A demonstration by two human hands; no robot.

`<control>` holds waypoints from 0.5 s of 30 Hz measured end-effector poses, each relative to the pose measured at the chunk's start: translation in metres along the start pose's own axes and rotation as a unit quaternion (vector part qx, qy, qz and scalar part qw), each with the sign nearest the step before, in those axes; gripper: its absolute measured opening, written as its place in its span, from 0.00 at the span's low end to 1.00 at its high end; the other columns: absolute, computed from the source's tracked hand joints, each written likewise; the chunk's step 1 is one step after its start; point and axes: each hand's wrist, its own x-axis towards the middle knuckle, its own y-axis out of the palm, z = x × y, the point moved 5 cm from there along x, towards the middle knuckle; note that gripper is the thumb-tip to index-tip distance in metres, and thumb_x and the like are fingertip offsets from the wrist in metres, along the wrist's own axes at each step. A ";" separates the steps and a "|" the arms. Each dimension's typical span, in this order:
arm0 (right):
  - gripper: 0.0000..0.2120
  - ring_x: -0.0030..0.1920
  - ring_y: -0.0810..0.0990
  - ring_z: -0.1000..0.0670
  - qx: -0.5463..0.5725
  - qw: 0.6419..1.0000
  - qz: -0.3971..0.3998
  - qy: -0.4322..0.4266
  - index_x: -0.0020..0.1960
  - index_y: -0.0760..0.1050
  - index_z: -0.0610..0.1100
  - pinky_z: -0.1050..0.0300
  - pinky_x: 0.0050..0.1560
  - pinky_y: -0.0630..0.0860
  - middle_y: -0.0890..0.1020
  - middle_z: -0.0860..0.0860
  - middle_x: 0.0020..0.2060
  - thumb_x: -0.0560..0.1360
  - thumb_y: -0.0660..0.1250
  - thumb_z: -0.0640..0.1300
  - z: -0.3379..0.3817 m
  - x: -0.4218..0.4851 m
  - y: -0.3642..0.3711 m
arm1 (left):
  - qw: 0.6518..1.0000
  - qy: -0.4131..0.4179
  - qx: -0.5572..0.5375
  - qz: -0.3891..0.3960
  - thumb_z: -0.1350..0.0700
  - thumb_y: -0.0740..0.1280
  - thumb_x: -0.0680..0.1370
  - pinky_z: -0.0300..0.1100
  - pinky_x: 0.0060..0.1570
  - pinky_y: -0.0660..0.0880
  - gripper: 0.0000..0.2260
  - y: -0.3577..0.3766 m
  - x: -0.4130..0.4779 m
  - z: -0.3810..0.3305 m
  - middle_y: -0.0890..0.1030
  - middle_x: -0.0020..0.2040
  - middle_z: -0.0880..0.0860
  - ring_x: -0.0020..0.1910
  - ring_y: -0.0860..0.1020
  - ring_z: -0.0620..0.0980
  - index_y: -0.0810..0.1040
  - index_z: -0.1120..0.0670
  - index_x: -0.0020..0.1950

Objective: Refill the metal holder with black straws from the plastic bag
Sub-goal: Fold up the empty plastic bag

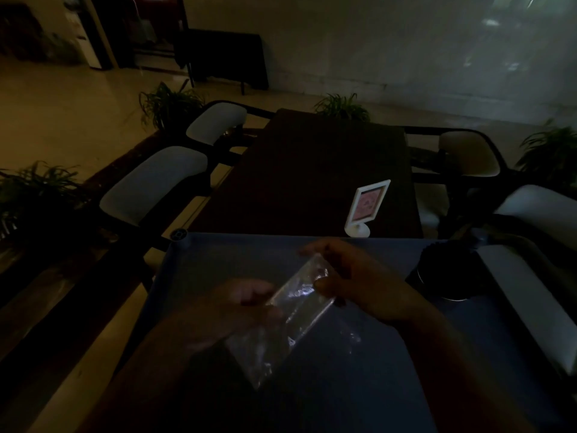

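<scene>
The scene is very dim. A clear plastic bag (290, 320) is held slanted above the blue tray (224, 260), low in the middle of the view. My right hand (359, 282) grips the bag's upper end between thumb and fingers. My left hand (237, 310), blurred, holds its lower left side. I cannot make out any straws inside the bag. To the right stands a dark round holder (446, 273) with a metal base rim, filled with dark straw ends at its top.
Beyond the tray lies a long dark table (312, 170) with a white sign stand (365, 210) on it. White-cushioned chairs (156, 182) flank both sides, with potted plants around. A white slab (530, 307) runs along the tray's right edge.
</scene>
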 end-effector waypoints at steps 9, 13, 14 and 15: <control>0.27 0.44 0.83 0.49 0.384 0.908 -0.136 0.098 0.62 0.78 0.47 0.54 0.42 0.78 0.83 0.45 0.53 0.71 0.62 0.63 -0.032 -0.009 0.019 | 0.965 0.081 -0.205 -0.138 0.52 0.73 0.68 0.43 0.39 0.81 0.14 0.007 0.012 -0.003 0.86 0.50 0.52 0.49 0.85 0.51 0.83 0.45 0.52; 0.24 0.45 0.81 0.47 0.384 0.913 -0.091 0.101 0.60 0.79 0.41 0.55 0.42 0.77 0.82 0.42 0.52 0.72 0.67 0.56 -0.038 -0.014 0.041 | 0.953 0.063 -0.243 -0.171 0.53 0.71 0.69 0.41 0.35 0.81 0.11 0.011 0.015 0.001 0.86 0.48 0.50 0.46 0.85 0.48 0.84 0.44 0.50; 0.22 0.46 0.80 0.46 0.381 0.914 -0.097 0.098 0.60 0.78 0.38 0.55 0.42 0.77 0.81 0.39 0.52 0.74 0.69 0.53 -0.037 -0.014 0.043 | 0.951 0.053 -0.241 -0.185 0.52 0.71 0.68 0.42 0.36 0.81 0.10 0.012 0.016 0.003 0.86 0.47 0.49 0.45 0.85 0.48 0.84 0.45 0.48; 0.20 0.47 0.80 0.45 0.366 0.920 -0.102 0.097 0.59 0.78 0.37 0.55 0.42 0.77 0.81 0.37 0.52 0.74 0.69 0.50 -0.036 -0.014 0.043 | 0.951 0.043 -0.234 -0.197 0.51 0.70 0.67 0.45 0.39 0.80 0.11 0.013 0.016 0.006 0.86 0.47 0.50 0.45 0.86 0.48 0.83 0.46 0.48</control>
